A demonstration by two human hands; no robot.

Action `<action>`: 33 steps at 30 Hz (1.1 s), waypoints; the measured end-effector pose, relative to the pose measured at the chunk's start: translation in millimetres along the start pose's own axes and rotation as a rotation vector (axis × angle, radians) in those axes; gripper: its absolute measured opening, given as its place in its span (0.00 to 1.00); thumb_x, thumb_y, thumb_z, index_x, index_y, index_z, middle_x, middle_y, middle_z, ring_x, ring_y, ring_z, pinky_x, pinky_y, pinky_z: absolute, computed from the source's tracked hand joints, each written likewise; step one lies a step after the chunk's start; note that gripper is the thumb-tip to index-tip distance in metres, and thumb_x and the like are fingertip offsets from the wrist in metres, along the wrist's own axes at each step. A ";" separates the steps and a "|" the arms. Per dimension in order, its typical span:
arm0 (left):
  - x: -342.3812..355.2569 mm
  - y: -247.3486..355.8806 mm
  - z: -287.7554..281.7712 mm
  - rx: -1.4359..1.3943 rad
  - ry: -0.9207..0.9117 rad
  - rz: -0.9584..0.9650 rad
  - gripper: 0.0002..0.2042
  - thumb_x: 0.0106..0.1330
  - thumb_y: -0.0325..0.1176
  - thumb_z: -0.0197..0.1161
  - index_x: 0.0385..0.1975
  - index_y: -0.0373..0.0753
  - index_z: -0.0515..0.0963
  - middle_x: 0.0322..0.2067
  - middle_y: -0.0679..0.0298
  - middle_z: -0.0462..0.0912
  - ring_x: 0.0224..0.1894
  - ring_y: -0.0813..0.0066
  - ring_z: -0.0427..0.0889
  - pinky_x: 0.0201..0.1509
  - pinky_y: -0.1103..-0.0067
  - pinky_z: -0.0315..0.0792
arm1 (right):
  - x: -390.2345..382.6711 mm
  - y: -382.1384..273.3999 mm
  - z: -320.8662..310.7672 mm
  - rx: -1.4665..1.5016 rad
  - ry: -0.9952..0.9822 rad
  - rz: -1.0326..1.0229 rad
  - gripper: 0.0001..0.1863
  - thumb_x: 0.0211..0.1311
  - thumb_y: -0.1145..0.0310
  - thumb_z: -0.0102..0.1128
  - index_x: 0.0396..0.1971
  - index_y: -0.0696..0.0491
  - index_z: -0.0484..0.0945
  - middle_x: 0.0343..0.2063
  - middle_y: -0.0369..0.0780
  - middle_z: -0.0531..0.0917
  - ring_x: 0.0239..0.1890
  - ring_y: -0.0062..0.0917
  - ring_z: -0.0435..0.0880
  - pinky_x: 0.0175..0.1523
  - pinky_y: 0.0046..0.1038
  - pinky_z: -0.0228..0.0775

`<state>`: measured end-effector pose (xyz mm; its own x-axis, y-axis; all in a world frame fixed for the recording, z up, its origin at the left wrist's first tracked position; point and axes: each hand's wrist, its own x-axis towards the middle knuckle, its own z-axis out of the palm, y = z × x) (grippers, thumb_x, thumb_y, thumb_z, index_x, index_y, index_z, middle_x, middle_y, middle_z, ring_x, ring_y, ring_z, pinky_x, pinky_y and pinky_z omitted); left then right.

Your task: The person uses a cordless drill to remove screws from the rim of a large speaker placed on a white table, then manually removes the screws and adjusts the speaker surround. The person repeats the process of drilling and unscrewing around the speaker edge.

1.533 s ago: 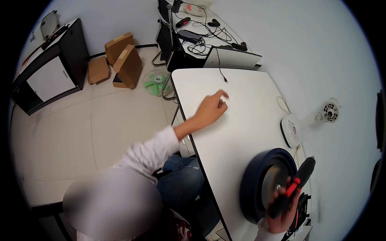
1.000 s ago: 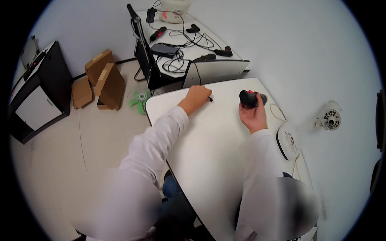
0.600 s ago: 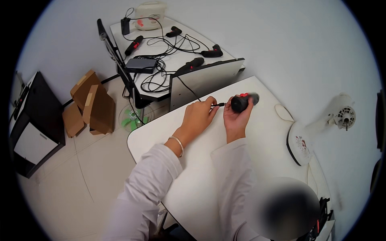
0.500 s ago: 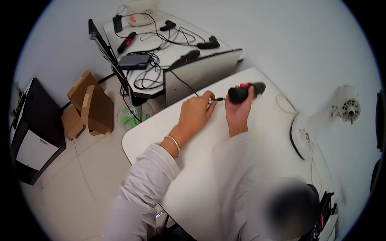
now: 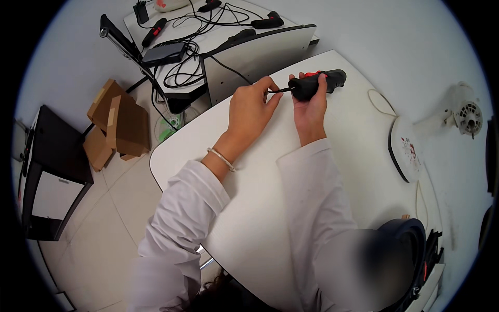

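My left hand (image 5: 248,112) pinches a thin black cable (image 5: 281,90) between thumb and fingers. The cable's end meets the butt of a black and red cordless screwdriver (image 5: 305,89); whether it is fully seated I cannot tell. Wrapped around that tool's body is my right hand (image 5: 310,115), palm up, with the thumb on top and the tool's nose pointing right. Both hands are above the white table (image 5: 249,208). From my left hand the cable runs back over the grey panel (image 5: 260,57) to the desk behind.
On the far desk lie more black and red tools (image 5: 154,32), tangled cables and a grey box (image 5: 163,53). A small fan (image 5: 468,118) and a white round-edged object (image 5: 405,151) are at the right. Cardboard boxes (image 5: 127,125) and a dark cabinet (image 5: 57,166) stand left.
The cable's end, apart from the screwdriver before, now meets its butt. My view has tipped, so the table and both hands appear higher.
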<state>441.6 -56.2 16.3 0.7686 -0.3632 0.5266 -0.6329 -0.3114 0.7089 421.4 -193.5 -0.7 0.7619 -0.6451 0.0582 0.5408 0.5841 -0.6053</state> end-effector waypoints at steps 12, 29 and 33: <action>-2.1 -4.6 0.6 0.295 -0.014 0.086 0.07 0.58 0.35 0.61 0.29 0.39 0.74 0.14 0.58 0.75 0.18 0.58 0.76 0.23 0.69 0.67 | 2.8 8.8 3.4 -0.178 -0.001 -0.131 0.21 0.64 0.59 0.52 0.48 0.55 0.58 0.40 0.41 0.71 0.41 0.32 0.78 0.45 0.38 0.78; -4.0 -5.4 1.4 0.415 -0.139 0.141 0.06 0.61 0.35 0.57 0.30 0.41 0.76 0.15 0.58 0.77 0.19 0.56 0.75 0.22 0.67 0.67 | -3.3 7.4 10.3 -0.247 0.004 -0.110 0.21 0.63 0.59 0.53 0.47 0.56 0.58 0.37 0.40 0.72 0.37 0.30 0.80 0.40 0.33 0.79; -3.9 -6.9 1.1 0.433 -0.130 0.157 0.06 0.61 0.35 0.57 0.28 0.40 0.75 0.15 0.58 0.76 0.19 0.56 0.75 0.22 0.67 0.66 | -2.3 10.9 10.4 -0.259 0.017 -0.128 0.22 0.63 0.58 0.53 0.47 0.55 0.58 0.36 0.40 0.72 0.36 0.29 0.80 0.40 0.33 0.79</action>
<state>442.8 -53.6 8.9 0.6602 -0.5336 0.5286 -0.7422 -0.5714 0.3501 429.3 -180.5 0.8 0.6862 -0.7146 0.1355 0.5214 0.3534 -0.7767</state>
